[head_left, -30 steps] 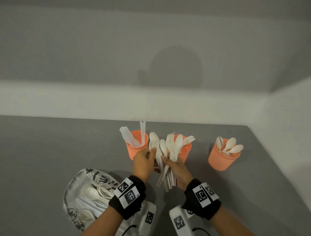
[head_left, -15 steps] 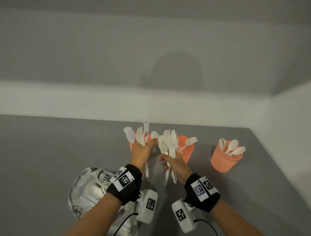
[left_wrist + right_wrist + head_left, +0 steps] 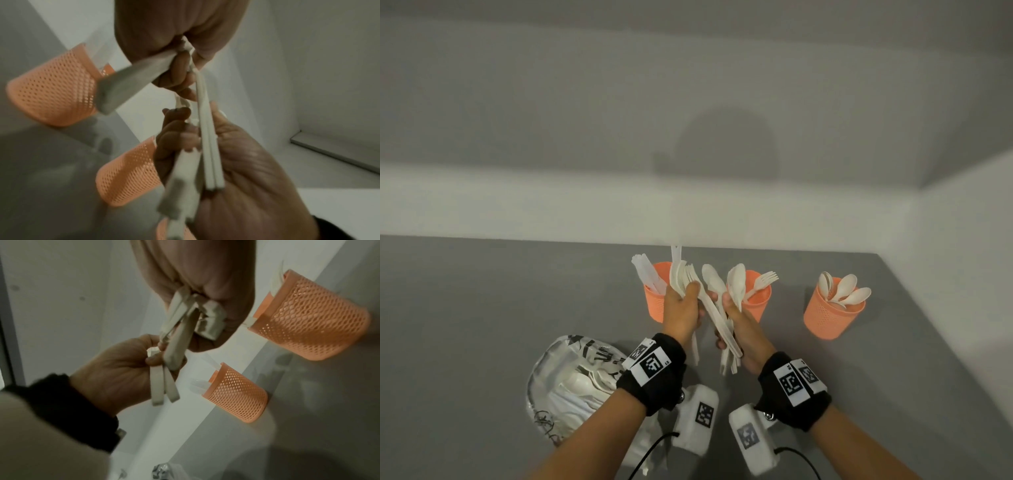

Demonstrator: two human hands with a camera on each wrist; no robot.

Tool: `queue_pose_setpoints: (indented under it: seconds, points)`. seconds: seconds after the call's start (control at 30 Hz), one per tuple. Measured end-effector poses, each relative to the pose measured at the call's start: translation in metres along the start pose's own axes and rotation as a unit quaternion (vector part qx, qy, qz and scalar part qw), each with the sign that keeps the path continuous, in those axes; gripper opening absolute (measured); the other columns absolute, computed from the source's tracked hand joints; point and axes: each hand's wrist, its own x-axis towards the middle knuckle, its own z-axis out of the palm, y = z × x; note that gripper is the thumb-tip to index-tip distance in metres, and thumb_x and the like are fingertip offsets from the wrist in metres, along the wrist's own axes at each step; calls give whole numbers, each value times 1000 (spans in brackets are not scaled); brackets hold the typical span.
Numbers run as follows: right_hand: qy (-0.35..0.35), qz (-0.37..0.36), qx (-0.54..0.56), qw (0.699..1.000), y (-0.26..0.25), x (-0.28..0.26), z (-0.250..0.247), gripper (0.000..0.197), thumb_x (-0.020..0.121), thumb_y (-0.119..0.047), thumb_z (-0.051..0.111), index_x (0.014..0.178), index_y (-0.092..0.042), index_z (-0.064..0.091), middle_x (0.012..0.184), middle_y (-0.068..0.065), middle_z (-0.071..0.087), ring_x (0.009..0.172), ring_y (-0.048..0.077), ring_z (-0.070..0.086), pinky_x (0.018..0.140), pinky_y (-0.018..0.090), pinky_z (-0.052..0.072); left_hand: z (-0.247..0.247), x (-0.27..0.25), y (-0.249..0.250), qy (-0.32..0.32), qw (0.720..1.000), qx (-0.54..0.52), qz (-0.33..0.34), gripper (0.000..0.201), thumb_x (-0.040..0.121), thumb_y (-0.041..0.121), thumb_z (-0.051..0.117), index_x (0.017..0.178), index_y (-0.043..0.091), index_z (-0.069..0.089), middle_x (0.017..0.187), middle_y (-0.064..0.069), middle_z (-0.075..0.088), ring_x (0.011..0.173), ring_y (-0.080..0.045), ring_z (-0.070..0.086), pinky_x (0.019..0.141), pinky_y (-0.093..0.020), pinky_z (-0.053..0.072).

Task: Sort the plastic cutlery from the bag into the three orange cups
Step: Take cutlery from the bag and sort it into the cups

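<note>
Since a moment ago both hands sit lower: left hand grips flat white forks, right hand clutches smooth spoons; mesh orange cups at two o'clock.

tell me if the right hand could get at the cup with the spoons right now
Probably yes: the spoon cup stands alone to the right of the right hand with bare table between, though that hand is full of cutlery.

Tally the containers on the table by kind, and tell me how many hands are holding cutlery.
Orange cups: 3, left, middle, right
Bag: 1
Containers total: 4
Hands holding cutlery: 2, left hand, right hand
</note>
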Motion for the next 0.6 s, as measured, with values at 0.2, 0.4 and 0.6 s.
queue_pose_setpoints:
  seconds: [0.2,0.4,0.6]
  points:
    - [49,-16,-12,999,7,-9,0,25,99,-25,39,110,-12,57,82,3,65,62,7,66,55,18,50,-6,-16,-13,-90,993,-52,-64,19,92,14,52,75,6,53,59,-10,53,40,-12,51,45,-21,44]
    - [128,-35,-90,987,9,-22,-5,19,95,-32,48,84,-16,50,56,-4,39,38,2,36,40,16,32,-21,-17,-26,-35,993,-79,-84,20,98,22,43,82,13,51,50,-2,42,41,-12,46,46,-24,48]
    - [213,-63,-132,966,6,-29,-32,22,80,-23,72,70,-21,53,46,-10,49,37,3,44,37,14,36,-22,-4,-32,-32,998,2,-50,8,90,3,51,91,10,55,44,6,42,34,-7,36,37,-18,35]
